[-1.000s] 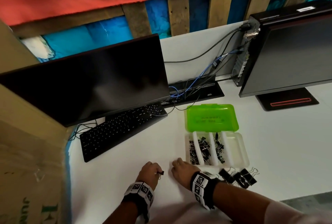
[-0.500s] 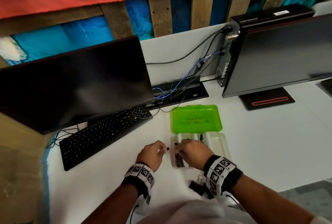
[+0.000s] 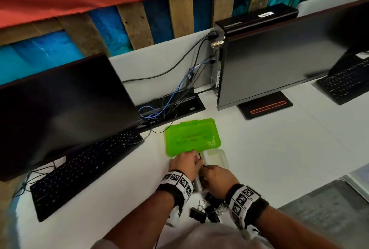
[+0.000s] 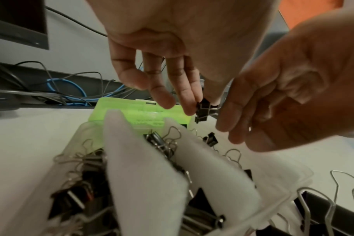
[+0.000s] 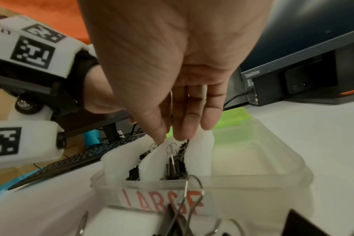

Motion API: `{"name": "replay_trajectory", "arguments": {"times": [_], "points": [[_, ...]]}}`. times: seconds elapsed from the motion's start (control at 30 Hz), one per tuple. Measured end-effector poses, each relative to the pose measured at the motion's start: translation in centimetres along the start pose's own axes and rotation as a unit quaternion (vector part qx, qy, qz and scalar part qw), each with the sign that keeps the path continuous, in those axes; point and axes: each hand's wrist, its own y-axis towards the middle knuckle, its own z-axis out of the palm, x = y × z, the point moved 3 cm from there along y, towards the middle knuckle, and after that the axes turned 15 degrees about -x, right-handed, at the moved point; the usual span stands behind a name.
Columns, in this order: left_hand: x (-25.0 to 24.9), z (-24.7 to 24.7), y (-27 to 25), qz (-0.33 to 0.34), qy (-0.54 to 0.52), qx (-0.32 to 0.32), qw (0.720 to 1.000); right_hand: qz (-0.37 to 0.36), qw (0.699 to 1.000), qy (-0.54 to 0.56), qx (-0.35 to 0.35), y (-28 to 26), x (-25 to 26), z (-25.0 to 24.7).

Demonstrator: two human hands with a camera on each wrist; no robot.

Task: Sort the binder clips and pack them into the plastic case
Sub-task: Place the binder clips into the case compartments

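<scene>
The clear plastic case lies open on the white desk, its green lid folded back. White foam dividers split it into compartments; the left ones hold small black clips, and the right one, labelled LARGE, is bare. My left hand hovers over the case and pinches a small black binder clip. My right hand meets it from the right, fingers pinching the clip's wire handle. Several large black clips lie on the desk in front of the case.
A black keyboard and a dark monitor stand to the left. Cables run behind the lid. A second monitor and a second keyboard are at the right. The desk's front edge drops to grey floor.
Both hands have moved from the desk in front of the case to above its compartments. The left hand carried the small clip along, and the right hand has closed in on it.
</scene>
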Motion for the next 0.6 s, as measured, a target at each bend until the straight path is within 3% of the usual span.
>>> {"name": "replay_trajectory", "arguments": {"times": [0.27, 0.47, 0.6], "points": [[-0.6, 0.6, 0.0, -0.005, 0.006, 0.026, 1.0, -0.006, 0.999, 0.029, -0.012, -1.1, -2.8, -0.8], [-1.4, 0.7, -4.7, 0.136, -0.119, 0.162, 0.97, -0.007, 0.998, 0.061, 0.01, -3.1, -5.1, -0.1], [-0.1, 1.7, -7.9, 0.181, -0.15, 0.202, 0.951, -0.015, 0.997, 0.074, 0.022, -4.3, -6.0, 0.4]]}}
